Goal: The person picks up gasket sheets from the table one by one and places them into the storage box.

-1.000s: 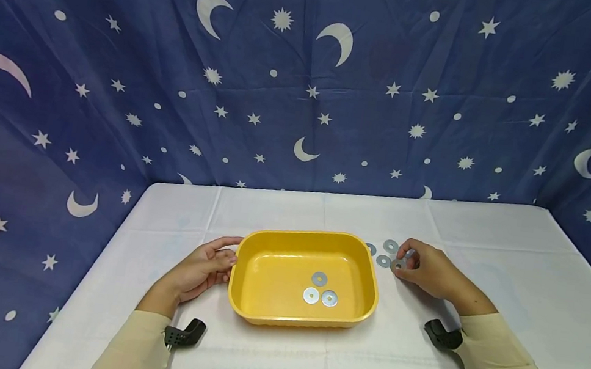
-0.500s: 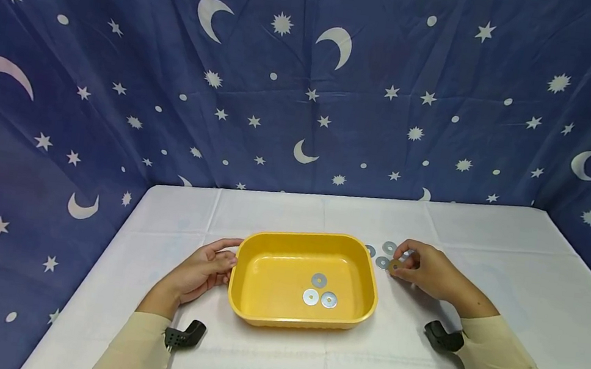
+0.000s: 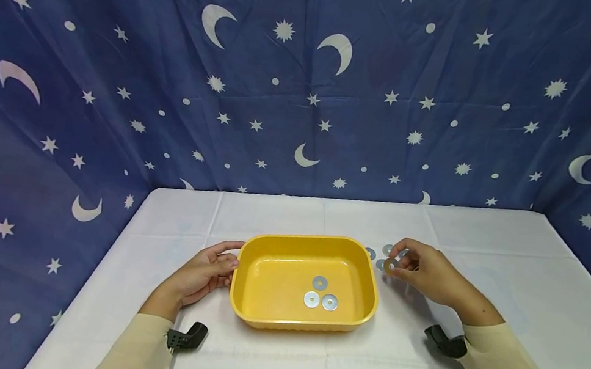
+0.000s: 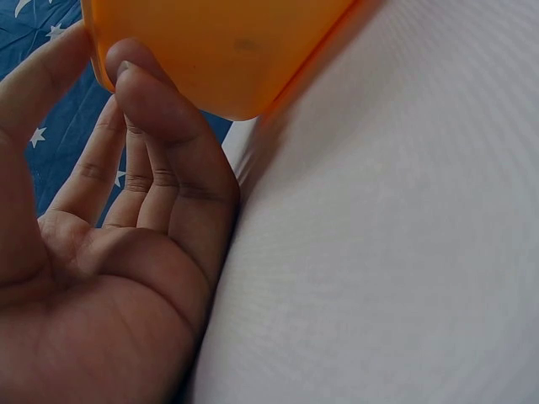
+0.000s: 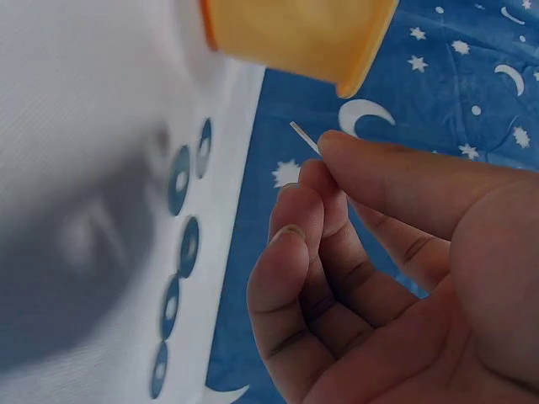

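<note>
My left hand (image 3: 205, 275) holds the left end of a yellow plastic tray (image 3: 248, 277); its fingertips (image 4: 130, 63) lie against the outer wall. Inside the tray lie three flat metal washers, among them a front-right washer (image 3: 329, 302). Beyond the tray's right end, my right hand (image 3: 425, 271) pinches one washer (image 5: 305, 138) between thumb and fingers. That washer is seen edge-on in the right wrist view, raised off the cloth. Several more washers (image 5: 179, 180) lie flat on the cloth beside and behind this hand, partly hidden by it in the head view.
A white cloth (image 3: 273, 366) covers the table. Behind it and along the sides hangs a dark blue curtain (image 3: 254, 161) with moons and stars. Each wrist wears a black camera mount, such as the left mount (image 3: 188, 336).
My right hand has drawn slightly left toward the tray, bringing its washer up off the cloth and away from the group. The left hand and the tray stay in place.
</note>
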Tool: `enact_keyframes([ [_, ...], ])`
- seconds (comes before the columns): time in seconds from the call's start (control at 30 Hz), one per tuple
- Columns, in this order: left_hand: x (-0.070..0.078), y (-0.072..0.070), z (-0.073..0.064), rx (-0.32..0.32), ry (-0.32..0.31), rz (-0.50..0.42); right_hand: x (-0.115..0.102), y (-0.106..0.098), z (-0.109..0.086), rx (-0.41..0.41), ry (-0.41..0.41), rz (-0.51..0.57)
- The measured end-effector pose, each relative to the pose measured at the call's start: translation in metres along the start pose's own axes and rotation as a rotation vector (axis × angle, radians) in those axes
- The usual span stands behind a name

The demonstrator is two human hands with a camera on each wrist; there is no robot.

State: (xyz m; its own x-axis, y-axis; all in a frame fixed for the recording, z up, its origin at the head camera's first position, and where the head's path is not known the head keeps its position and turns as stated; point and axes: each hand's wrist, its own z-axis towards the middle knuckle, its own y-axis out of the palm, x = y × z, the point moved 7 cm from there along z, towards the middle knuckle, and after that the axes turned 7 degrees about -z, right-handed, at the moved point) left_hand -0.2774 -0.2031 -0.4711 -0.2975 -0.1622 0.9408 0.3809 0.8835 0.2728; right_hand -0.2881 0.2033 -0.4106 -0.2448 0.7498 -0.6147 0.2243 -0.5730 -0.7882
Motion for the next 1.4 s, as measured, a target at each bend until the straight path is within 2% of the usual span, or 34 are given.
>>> enact_keyframes([
  [0.2, 0.001, 0.000, 0.000, -0.002, 0.007, 0.001, -0.017, -0.005, -0.007, 0.034, -0.031, -0.016],
  [0.57, -0.001, -0.001, 0.000, 0.006, -0.001, -0.007, -0.044, -0.006, -0.016, 0.060, -0.092, 0.022],
  [0.73, 0.000, -0.002, 0.000, 0.017, -0.005, -0.006, -0.057, 0.003, -0.010, 0.018, -0.134, 0.053],
  [1.0, -0.001, -0.003, 0.000, 0.020, -0.003, -0.003, -0.083, 0.019, 0.001, -0.067, -0.221, 0.040],
  [1.2, 0.002, 0.001, 0.000, 0.008, 0.010, 0.003, -0.101, 0.021, 0.006, -0.100, -0.256, 0.003],
  [1.4, 0.002, 0.000, -0.001, 0.014, 0.004, -0.005, -0.120, 0.020, 0.019, -0.141, -0.284, -0.027],
])
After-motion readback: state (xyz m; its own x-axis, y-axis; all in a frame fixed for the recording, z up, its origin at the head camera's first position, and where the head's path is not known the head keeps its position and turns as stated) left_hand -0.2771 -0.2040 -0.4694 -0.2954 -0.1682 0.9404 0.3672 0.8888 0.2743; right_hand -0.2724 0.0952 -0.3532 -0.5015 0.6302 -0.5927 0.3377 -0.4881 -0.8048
